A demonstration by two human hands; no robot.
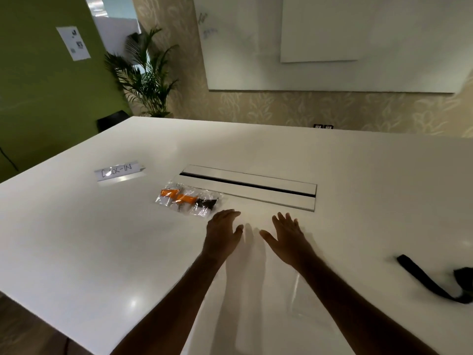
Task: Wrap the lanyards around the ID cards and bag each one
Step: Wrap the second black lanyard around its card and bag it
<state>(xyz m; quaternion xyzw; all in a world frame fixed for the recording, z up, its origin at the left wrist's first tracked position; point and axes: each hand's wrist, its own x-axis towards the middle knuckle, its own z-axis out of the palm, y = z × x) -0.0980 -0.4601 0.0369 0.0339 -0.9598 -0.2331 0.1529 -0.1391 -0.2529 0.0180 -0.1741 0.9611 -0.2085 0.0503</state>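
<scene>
Sign [118, 171] at 10 o'clock reads roughly "CHECK-IN"; bags [189, 201] just beyond left hand [223, 233]; right hand [288, 235] and left both empty, fingers straight

Glossy smooth white table [102, 239]; clear crinkled plastic bags [189, 198]; paper sign [117, 171].

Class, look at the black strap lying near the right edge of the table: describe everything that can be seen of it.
The black strap is a flat band, dull and fabric-like, lying loose on the white table. One squared end points toward the table's middle; from there it runs diagonally toward the right edge, where it bends and meets a bunched dark mass partly cut off by the frame. It is blurred, so any clip or print cannot be made out. Neither hand touches it; the right hand is nearest.
</scene>
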